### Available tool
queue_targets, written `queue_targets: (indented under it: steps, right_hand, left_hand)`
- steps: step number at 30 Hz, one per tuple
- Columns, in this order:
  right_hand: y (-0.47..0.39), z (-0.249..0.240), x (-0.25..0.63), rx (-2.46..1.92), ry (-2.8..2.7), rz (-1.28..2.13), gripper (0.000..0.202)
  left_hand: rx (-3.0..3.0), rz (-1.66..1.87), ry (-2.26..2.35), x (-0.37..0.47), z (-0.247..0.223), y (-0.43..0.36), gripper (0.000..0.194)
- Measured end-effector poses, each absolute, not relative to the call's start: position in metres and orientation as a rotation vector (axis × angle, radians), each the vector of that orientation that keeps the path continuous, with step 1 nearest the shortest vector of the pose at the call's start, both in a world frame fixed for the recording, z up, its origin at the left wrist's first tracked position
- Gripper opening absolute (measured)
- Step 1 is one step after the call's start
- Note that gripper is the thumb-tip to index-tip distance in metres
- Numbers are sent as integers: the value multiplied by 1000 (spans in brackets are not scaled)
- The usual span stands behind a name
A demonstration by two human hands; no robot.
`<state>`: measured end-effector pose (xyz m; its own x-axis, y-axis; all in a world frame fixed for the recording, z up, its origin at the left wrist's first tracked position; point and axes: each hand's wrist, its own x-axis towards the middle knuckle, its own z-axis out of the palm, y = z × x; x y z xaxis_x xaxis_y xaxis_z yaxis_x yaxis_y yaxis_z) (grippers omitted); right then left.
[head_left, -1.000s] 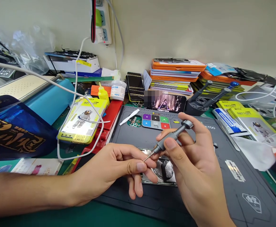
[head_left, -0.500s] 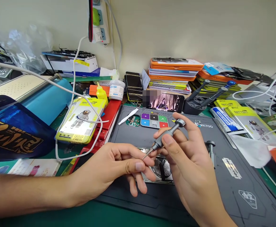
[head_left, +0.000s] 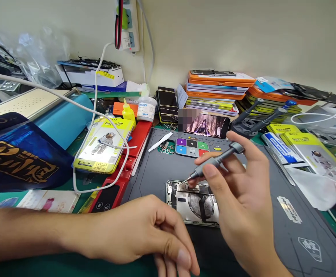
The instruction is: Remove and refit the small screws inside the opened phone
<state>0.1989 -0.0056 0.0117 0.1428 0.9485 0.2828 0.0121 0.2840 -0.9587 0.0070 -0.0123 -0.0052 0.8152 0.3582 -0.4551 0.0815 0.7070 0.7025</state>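
A grey screwdriver (head_left: 214,163) is held between the thumb and fingers of my right hand (head_left: 243,196), its thin tip pointing down-left over the upper left part of an opened phone (head_left: 182,211). The phone lies on the dark mat with its inner parts showing, including a round silver area crossed by a black strip. My left hand (head_left: 147,231) is at the phone's near left side, fingers loosely bent and hanging down, with nothing visible in them. My right hand covers the phone's right end.
A lit phone (head_left: 208,125) leans at the mat's back edge, near a coloured tray (head_left: 192,143) and a white tool (head_left: 160,142). A screwdriver stand (head_left: 244,125) is behind right. Battery boxes (head_left: 103,144) and a white cable lie left, beside a red device (head_left: 135,150).
My left hand has moved down, away from the screwdriver tip, and its fingers have turned downward. The screwdriver tip is now over the phone, and more of the phone shows. The view has shifted slightly.
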Motion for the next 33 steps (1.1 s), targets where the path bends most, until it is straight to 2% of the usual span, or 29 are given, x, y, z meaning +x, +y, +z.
queue_targets:
  steps: [4,9,16,21,33]
  right_hand:
    - [-4,-5,198,-991,-1655,558,67]
    - [0,-16,197,-990,-1833,548,79]
    - [1,-15,195,-1062,-1834,609,72]
    - [3,-16,197,-1040,-1910,514,69]
    - [6,-2,202,-1018,-2081,279,56]
  left_hand:
    - [973,68,631,3,3,-10,8]
    - [1060,31,626,1,10,-7,13]
    - [1170,-8,668,-1,8,-7,27]
    - [1193,11,622,-2,3,-7,32]
    - [1204,38,617,-2,1,-10,30]
